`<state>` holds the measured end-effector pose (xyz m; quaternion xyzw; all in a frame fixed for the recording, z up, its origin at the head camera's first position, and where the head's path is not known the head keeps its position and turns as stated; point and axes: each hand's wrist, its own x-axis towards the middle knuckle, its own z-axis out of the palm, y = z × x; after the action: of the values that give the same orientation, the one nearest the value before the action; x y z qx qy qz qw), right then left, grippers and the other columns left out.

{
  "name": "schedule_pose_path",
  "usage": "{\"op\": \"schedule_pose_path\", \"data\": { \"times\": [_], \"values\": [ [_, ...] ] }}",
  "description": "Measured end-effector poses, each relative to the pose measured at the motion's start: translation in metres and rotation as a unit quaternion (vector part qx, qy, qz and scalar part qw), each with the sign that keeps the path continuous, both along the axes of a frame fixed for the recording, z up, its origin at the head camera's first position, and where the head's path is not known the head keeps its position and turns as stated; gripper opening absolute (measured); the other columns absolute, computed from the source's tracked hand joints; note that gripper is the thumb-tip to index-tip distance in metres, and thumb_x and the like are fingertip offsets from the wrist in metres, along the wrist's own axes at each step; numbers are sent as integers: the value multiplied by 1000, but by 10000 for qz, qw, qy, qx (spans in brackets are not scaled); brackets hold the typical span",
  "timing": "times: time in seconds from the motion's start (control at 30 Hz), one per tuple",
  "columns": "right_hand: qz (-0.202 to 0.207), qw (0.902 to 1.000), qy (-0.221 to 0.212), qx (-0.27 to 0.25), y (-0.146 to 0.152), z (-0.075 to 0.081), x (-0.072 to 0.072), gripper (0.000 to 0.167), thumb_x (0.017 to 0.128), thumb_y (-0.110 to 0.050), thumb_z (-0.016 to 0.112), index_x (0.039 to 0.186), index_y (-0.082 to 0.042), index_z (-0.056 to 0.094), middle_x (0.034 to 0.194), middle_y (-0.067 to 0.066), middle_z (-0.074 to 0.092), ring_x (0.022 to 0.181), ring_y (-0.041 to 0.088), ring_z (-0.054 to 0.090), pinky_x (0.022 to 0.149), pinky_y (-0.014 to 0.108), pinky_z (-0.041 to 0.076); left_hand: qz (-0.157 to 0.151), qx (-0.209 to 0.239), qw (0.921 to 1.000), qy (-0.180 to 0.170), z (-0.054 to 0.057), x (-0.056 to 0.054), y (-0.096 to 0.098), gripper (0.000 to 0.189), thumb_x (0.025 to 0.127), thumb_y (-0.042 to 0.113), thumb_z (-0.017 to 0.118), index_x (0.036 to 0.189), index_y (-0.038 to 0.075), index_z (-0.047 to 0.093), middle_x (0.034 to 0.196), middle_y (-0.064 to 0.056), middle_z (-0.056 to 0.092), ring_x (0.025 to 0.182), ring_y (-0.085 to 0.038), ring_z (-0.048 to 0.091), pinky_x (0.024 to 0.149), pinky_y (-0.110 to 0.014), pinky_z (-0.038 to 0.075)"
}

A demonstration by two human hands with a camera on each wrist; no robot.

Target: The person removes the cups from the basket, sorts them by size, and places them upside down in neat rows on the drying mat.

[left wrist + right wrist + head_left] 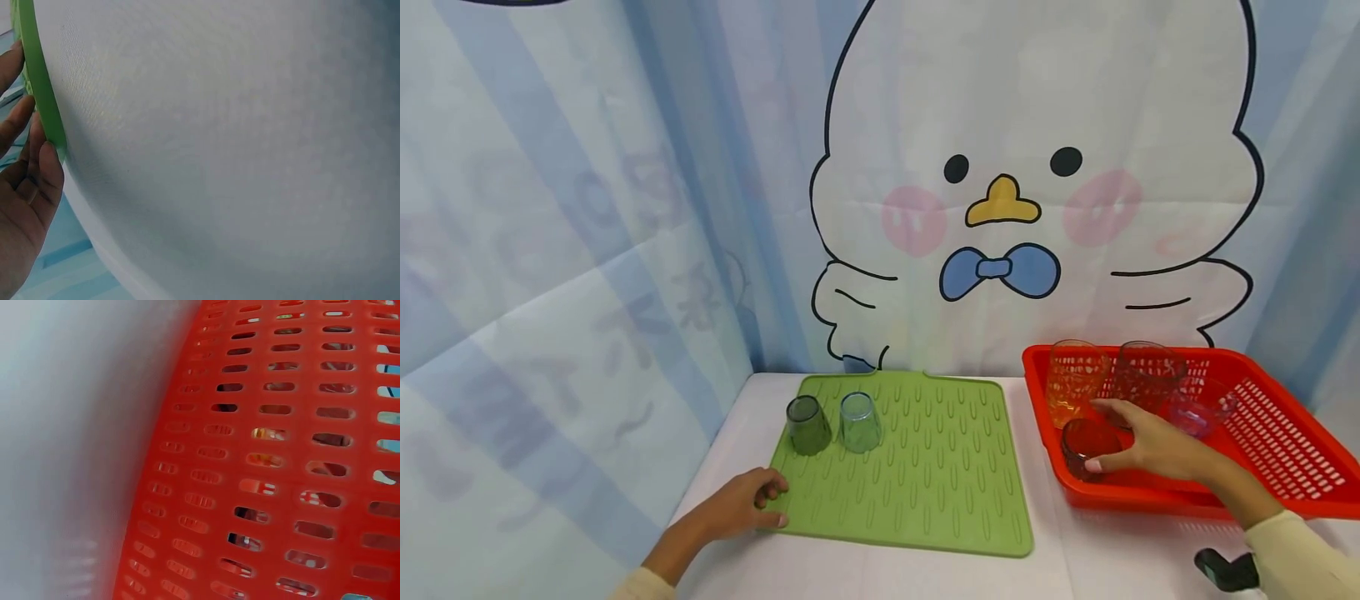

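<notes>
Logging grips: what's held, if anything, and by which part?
Cannot tell for the right hand, spanning the front glass at its rim; the left hand, at the green mat, seems to hold nothing.

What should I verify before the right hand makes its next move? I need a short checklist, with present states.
1. Right hand at the front dark glass in the red plastic basket: ok.
2. Firm grip there: cannot tell.
3. Front dark glass apart from the amber glass: cannot tell; they overlap in view.
4. Gray glass and pale blue glass standing apart on the green drying mat: ok.
5. Left hand clear of both: ok, at the mat's left edge.
</notes>
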<state>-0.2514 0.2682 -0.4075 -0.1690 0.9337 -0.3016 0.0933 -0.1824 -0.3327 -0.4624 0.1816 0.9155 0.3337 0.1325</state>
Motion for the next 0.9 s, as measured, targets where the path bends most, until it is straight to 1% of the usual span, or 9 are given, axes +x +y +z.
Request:
{"op": "schedule_pose_path", "data": {
  "times": [0.1, 0.2, 0.33, 0.47, 0.63, 0.9],
  "values": [
    [115, 9997, -170, 116, 3, -3, -3, 101, 76, -44, 85, 148, 6, 34, 138, 31, 50, 118, 43, 55, 90, 56, 56, 14, -11, 10000, 3, -1, 1, 0, 42, 86, 26, 80, 115, 2, 62, 99, -3, 57, 85, -10, 52, 73, -26, 48],
    [177, 9992, -262, 227, 5, -6, -5, 101, 74, -43, 87, 145, 8, 37, 132, 27, 56, 112, 37, 58, 86, 53, 58, 28, -17, 10000, 5, -1, 1, 0, 42, 86, 26, 80, 115, 2, 62, 99, -3, 57, 85, -9, 52, 73, -26, 48],
    [243, 9990, -186, 320, 5, -8, -7, 93, 74, -39, 88, 140, 9, 43, 125, 24, 60, 107, 34, 60, 84, 51, 58, 20, -39, 10000, 18, -1, 2, -1, 41, 86, 26, 80, 115, 3, 62, 98, -3, 58, 85, -9, 52, 73, -26, 48],
    [261, 9988, -130, 395, 5, -8, -9, 88, 74, -38, 89, 137, 9, 48, 124, 25, 60, 105, 34, 59, 83, 50, 59, 7, -19, 10000, 4, -1, 1, -1, 41, 86, 26, 80, 115, 3, 62, 98, -3, 57, 85, -10, 52, 73, -26, 47],
    [330, 9987, -45, 391, 4, -8, -9, 85, 74, -35, 89, 135, 9, 50, 121, 21, 63, 106, 33, 60, 83, 48, 59, 6, -3, 10000, -8, -1, 0, -1, 42, 86, 26, 80, 115, 3, 62, 99, -3, 57, 85, -10, 52, 73, -26, 47],
    [311, 9992, -58, 247, 5, -10, -7, 82, 74, -38, 88, 135, 5, 52, 118, 15, 66, 104, 29, 61, 83, 44, 59, -1, -37, 10000, 11, -1, -1, -1, 41, 87, 26, 80, 115, 3, 62, 99, -3, 58, 86, -10, 52, 74, -26, 48]
  ]
}}
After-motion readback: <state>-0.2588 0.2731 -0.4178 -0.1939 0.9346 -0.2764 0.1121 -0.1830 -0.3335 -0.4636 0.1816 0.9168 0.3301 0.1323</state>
